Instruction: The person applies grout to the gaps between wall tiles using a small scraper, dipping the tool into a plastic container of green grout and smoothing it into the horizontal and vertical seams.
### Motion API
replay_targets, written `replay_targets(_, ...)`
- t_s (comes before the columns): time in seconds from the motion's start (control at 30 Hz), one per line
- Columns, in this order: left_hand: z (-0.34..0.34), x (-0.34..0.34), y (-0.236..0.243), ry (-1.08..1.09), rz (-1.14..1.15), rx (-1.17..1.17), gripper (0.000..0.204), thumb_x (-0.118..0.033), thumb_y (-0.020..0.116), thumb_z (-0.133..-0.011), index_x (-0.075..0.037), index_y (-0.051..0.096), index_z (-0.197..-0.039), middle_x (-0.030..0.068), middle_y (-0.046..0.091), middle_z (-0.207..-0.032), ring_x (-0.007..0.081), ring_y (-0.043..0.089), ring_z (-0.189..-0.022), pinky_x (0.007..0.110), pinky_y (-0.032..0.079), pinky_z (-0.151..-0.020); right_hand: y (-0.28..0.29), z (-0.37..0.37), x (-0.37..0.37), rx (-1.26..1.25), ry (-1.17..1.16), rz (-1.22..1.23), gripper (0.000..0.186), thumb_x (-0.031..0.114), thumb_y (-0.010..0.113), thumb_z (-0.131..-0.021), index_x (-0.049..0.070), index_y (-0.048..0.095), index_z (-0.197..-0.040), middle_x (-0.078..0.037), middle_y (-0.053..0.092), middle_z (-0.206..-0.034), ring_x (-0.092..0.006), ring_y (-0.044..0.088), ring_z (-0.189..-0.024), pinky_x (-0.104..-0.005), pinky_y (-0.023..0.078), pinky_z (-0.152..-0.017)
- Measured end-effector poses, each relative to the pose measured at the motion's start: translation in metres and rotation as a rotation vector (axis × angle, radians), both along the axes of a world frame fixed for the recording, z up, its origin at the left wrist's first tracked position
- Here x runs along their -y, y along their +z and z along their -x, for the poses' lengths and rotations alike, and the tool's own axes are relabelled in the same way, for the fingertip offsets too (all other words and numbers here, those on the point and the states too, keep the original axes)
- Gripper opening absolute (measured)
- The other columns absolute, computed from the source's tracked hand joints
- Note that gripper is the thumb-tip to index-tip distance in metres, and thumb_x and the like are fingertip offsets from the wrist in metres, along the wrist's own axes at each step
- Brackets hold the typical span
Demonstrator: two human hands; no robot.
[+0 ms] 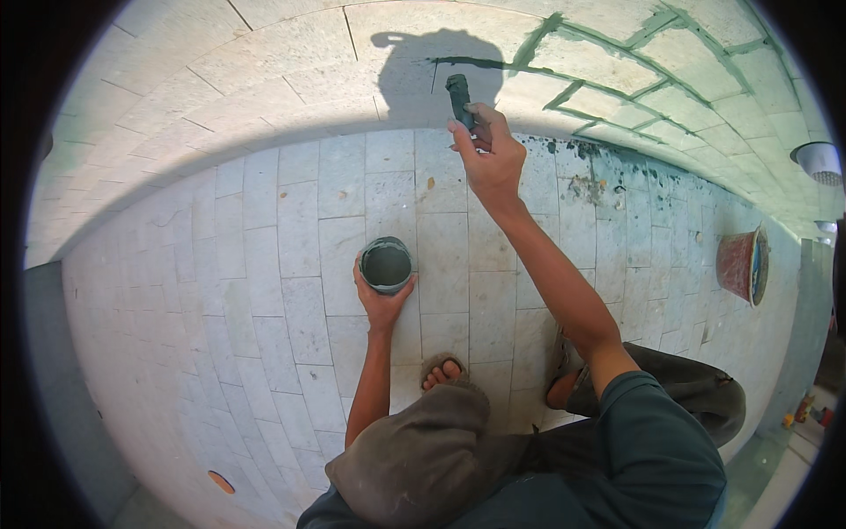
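Observation:
My right hand [489, 159] grips a short flat tool [458, 95] coated in dark green paste, held up in front of the pale tiled wall [238, 70]. Just above the tool, a dark green line runs along a tile joint, partly inside a shadow; more green-filled joints spread to the right. My left hand [381, 304] holds a round container [386, 275] from below and the sides, lower and to the left of the right hand. Dark, greenish material shows inside it.
A red bucket [738, 263] sits on the tiled floor [264, 317] at the right. Dark splatters lie along the wall's base. Two round fittings [815, 163] line the right wall. My bent legs and sandalled feet [441, 375] are below; small coloured objects [806, 410] lie at the far right.

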State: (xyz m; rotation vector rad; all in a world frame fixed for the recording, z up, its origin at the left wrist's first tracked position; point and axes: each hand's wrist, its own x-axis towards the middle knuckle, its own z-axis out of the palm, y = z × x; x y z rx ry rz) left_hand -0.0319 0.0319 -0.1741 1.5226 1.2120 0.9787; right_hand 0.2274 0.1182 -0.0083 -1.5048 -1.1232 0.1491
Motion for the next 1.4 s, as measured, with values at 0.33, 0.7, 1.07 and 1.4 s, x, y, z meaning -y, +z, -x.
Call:
replay_targets(0.33, 0.000, 0.001, -0.005, -0.026, 0.003, 0.043, 0.112, -0.013, 0.094, -0.062, 0.003, 0.026, -0.148, 0.0180, 0.049, -0.134, 0.0278, 0.054, -0.120, 0.039, 0.047, -0.101, -0.032, -0.019, -0.057, 0.435, -0.180, -0.154, 0.028, 0.007, 0.075, -0.082, 0.005, 0.066, -0.108, -0.014, 0.070, -0.095, -0.0271, 0.068, -0.068, -0.0338, 0.055, -0.058)
replay_targets(0.7, 0.000, 0.000, -0.002, -0.018, -0.002, 0.017, 0.111, -0.013, 0.094, -0.062, 0.004, 0.026, -0.148, 0.0184, 0.050, -0.133, 0.0276, 0.055, -0.121, 0.038, 0.047, -0.101, -0.035, 0.002, -0.036, 0.259, -0.159, 0.018, 0.028, 0.009, 0.073, -0.084, 0.003, 0.065, -0.111, -0.016, 0.069, -0.093, -0.0296, 0.067, -0.067, -0.0378, 0.056, -0.061)
replay_targets(1.07, -0.005, 0.000, 0.001, -0.011, -0.024, 0.015, 0.110, -0.015, 0.094, -0.062, 0.004, 0.027, -0.148, 0.0185, 0.050, -0.133, 0.0282, 0.054, -0.121, 0.039, 0.046, -0.102, -0.029, -0.007, -0.040, 0.282, -0.099, 0.073, 0.030, 0.009, 0.071, -0.085, 0.002, 0.065, -0.114, -0.018, 0.070, -0.094, -0.0305, 0.069, -0.070, -0.0374, 0.057, -0.066)
replay_targets(1.4, -0.003, 0.000, 0.002, -0.002, -0.020, 0.027, 0.109, -0.015, 0.093, -0.063, 0.004, 0.027, -0.148, 0.0185, 0.050, -0.133, 0.0286, 0.054, -0.121, 0.039, 0.045, -0.103, 0.005, -0.001, -0.038, -1.025, 0.032, 0.219, 0.027, 0.008, 0.066, -0.092, -0.014, 0.062, -0.107, -0.016, 0.067, -0.092, -0.0177, 0.068, -0.077, -0.0260, 0.060, -0.069)
